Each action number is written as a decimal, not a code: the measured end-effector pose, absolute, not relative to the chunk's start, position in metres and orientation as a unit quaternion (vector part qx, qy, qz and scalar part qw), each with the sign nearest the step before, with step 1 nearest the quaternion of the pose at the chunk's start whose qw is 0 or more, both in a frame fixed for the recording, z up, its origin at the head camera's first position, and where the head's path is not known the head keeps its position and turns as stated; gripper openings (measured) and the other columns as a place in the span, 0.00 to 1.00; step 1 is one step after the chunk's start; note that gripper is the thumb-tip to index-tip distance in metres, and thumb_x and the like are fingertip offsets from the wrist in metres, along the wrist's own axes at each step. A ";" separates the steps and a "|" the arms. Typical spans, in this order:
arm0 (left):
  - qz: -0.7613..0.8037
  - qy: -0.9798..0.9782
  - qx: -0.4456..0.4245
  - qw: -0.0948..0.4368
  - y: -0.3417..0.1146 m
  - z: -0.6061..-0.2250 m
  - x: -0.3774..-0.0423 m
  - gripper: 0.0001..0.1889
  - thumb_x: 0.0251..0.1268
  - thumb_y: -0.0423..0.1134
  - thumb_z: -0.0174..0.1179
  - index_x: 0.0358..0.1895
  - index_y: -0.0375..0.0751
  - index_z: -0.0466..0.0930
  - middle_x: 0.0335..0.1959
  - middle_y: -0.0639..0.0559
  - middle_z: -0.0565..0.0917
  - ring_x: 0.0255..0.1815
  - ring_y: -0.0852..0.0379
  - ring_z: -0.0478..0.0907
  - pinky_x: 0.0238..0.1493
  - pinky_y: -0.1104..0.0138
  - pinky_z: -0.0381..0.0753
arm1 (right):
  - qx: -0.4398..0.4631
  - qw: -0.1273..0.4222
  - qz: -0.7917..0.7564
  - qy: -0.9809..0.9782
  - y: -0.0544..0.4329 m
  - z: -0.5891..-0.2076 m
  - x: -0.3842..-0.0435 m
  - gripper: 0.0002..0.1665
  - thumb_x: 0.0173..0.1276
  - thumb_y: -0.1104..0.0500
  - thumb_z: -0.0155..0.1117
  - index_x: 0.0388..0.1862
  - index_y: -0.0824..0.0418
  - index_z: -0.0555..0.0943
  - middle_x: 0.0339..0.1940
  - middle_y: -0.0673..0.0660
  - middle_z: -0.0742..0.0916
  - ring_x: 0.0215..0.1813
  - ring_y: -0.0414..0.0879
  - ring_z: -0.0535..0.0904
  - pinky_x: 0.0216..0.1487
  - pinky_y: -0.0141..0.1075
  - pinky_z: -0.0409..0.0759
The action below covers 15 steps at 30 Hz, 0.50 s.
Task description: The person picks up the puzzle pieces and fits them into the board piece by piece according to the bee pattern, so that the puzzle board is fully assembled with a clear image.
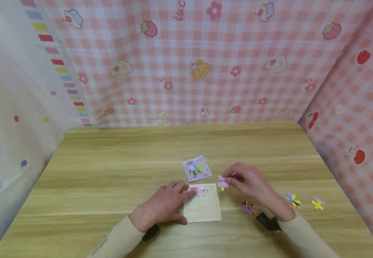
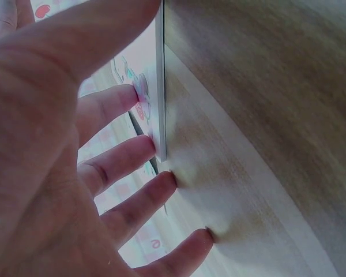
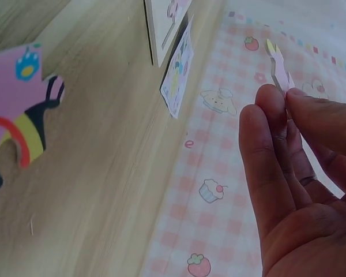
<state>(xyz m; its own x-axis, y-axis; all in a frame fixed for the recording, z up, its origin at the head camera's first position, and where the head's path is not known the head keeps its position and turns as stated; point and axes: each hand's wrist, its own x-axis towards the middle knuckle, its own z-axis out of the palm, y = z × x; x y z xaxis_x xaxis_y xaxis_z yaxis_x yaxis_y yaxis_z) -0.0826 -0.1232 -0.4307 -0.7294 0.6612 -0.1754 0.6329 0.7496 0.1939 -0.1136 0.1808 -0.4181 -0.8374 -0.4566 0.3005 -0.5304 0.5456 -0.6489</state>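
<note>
A pale wooden puzzle tray (image 1: 202, 211) lies on the table with joined pink puzzle pieces (image 1: 201, 191) along its top edge. My left hand (image 1: 163, 204) spreads over the tray's left side. Its index fingertip touches the pink pieces, and its thumb rests near the lower left corner. To the right of the tray, my right hand (image 1: 249, 182) pinches a pink and yellow puzzle piece (image 1: 223, 182) between thumb and fingertips, raised above the table in the right wrist view. Below that hand sits a small group of dark, pink and yellow puzzle pieces (image 1: 248, 207).
Behind the tray lies a square picture card (image 1: 197, 168) showing a bee. Farther right are a yellow, black and blue puzzle piece (image 1: 294, 200) and a yellow and pink one (image 1: 318, 203). Patterned curtains (image 1: 186, 71) hang along the table's back and sides.
</note>
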 end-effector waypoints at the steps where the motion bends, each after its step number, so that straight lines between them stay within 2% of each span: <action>1: 0.060 0.928 0.349 0.117 -0.123 -0.431 -0.083 0.45 0.55 0.62 0.76 0.76 0.56 0.71 0.66 0.50 0.72 0.67 0.46 0.70 0.57 0.49 0.78 | 0.282 0.048 0.384 -0.878 0.180 -0.418 -0.114 0.12 0.65 0.70 0.73 0.40 0.54 0.87 0.39 0.45 0.87 0.36 0.36 0.80 0.35 0.31 0.81; 15: 0.062 0.928 0.347 0.121 -0.123 -0.431 -0.083 0.45 0.55 0.62 0.75 0.77 0.56 0.71 0.66 0.50 0.72 0.67 0.46 0.70 0.59 0.49 0.78 | 0.294 0.015 0.369 -0.881 0.168 -0.424 -0.119 0.11 0.66 0.70 0.72 0.42 0.55 0.88 0.40 0.47 0.87 0.39 0.38 0.80 0.38 0.31 0.81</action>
